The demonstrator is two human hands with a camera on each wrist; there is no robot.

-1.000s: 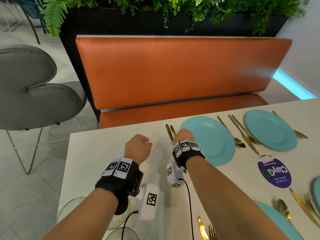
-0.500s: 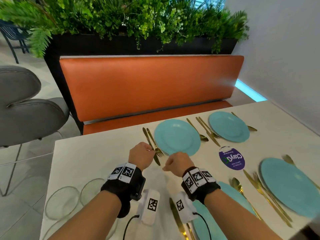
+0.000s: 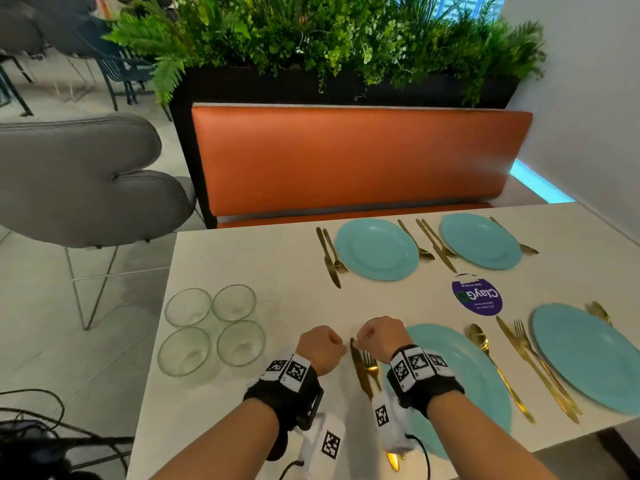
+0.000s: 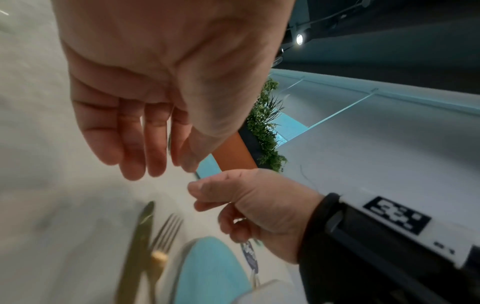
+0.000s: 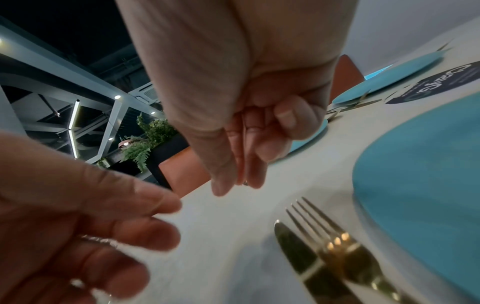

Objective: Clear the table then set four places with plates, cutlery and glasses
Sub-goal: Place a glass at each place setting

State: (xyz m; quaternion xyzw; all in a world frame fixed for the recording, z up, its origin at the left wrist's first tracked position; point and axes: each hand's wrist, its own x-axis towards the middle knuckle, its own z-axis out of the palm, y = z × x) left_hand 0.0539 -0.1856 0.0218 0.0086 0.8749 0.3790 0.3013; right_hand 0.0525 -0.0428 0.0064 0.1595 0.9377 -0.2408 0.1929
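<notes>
Both hands empty, fingers loosely curled: left hand, right hand above knife and fork. Four glasses bunched at 9 o'clock, undistributed. Risk: sleeve or wrist clipping cutlery askew during reach across.

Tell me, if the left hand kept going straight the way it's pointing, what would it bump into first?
Probably nothing soon: the left hand points across bare white table toward the far gold knife and fork, which would likely come first, though depth is unclear.
</notes>
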